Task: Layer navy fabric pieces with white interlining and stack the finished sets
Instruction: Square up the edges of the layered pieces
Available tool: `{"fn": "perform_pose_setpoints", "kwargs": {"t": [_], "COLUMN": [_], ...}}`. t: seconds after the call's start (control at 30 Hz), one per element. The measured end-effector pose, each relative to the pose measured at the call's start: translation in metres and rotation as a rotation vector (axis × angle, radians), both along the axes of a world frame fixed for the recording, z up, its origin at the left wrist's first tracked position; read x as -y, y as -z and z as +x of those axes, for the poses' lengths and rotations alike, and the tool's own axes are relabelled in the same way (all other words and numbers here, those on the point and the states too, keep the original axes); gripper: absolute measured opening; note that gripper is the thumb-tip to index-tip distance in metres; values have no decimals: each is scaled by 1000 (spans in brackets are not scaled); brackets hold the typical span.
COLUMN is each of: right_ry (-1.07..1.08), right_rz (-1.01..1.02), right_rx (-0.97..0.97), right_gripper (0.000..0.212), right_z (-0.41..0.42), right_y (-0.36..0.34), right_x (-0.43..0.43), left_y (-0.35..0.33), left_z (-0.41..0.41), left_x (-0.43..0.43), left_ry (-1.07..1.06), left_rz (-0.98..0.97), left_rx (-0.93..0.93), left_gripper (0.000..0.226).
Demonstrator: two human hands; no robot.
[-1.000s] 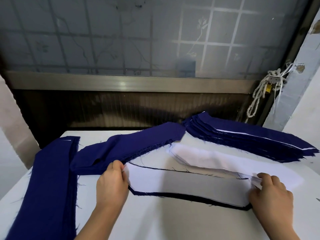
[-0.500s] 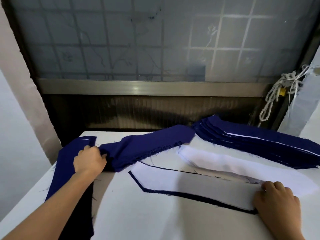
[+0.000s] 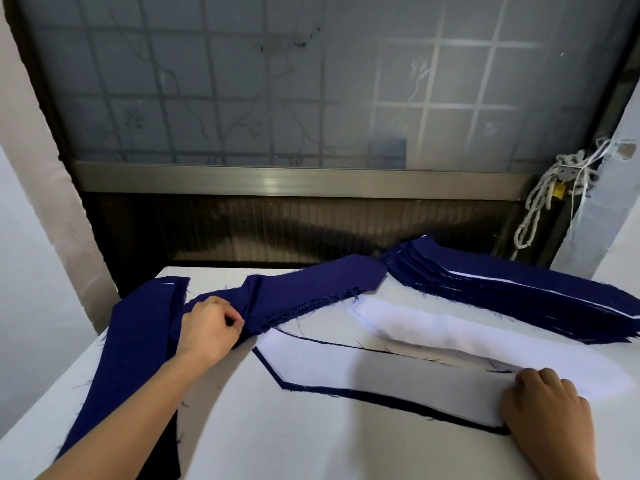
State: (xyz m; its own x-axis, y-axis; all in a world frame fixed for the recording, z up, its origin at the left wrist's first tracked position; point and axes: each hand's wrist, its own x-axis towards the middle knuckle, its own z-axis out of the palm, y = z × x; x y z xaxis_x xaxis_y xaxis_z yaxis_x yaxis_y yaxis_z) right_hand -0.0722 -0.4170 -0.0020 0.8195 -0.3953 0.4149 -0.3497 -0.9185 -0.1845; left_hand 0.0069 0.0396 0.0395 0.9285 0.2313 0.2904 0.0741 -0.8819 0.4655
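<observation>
**One Layer Off the Pile, the Set Held Down**

The left hand (image 3: 209, 329) had its fingers closed in a pinch on the left end of the navy pile (image 3: 311, 289), which lay across the far middle of the bench (image 3: 277, 441). The right hand (image 3: 547, 407) sat with bent fingers on the right end of the set in work (image 3: 381, 382). That set was a white sheet laid on navy cloth, whose dark edge showed along the near side.

The step looked like drawing a fresh navy layer to go over that set. The pile's frayed edges would probably cling, so a slow peel from the pinched end seemed wise, with the thumb checking that only one layer came away. The right hand's weight was best left where it was, so the white sheet would not creep off its navy backing.

The pinch hid how many layers were caught. The right fingertips were tucked under the knuckles, so a grip could not be told from a mere press. The finished stack (image 3: 519, 292) ran out of view at the right. The interlining pile (image 3: 450, 334), between that stack and the set, was too washed out to count. The navy strips (image 3: 138, 341) at the left were partly covered by the forearm.
</observation>
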Motion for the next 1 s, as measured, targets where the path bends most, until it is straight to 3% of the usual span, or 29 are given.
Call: {"fn": "perform_pose_setpoints", "kwargs": {"t": [0.13, 0.27, 0.4, 0.57, 0.63, 0.73, 0.87, 1.0], "right_ry": [6, 3, 22, 62, 61, -29, -192, -525], "right_rz": [17, 19, 30, 5, -16, -127, -239, -239], "right_rx": [-14, -39, -39, -29, 11, 91, 132, 200], "right_gripper": [10, 11, 10, 15, 19, 26, 36, 53], "right_z": [-1, -1, 0, 5, 6, 6, 6, 11], "right_y": [-1, -2, -5, -3, -2, -2, -7, -14], "right_x": [-2, -3, -4, -6, -8, -12, -22, -80], "left_y": [4, 15, 19, 21, 26, 36, 39, 39], "left_z": [-4, -1, 6, -7, -15, -25, -32, -36], "left_x": [16, 26, 27, 50, 63, 79, 90, 97], "left_ry": [-17, -107, -200, -128, 21, 262, 528, 724], "left_rz": [-102, -198, -329, -450, -394, -144, 209, 427], "left_rx": [202, 183, 229, 380, 417, 458, 545, 541], "left_gripper": [22, 68, 38, 40, 31, 23, 33, 47]}}
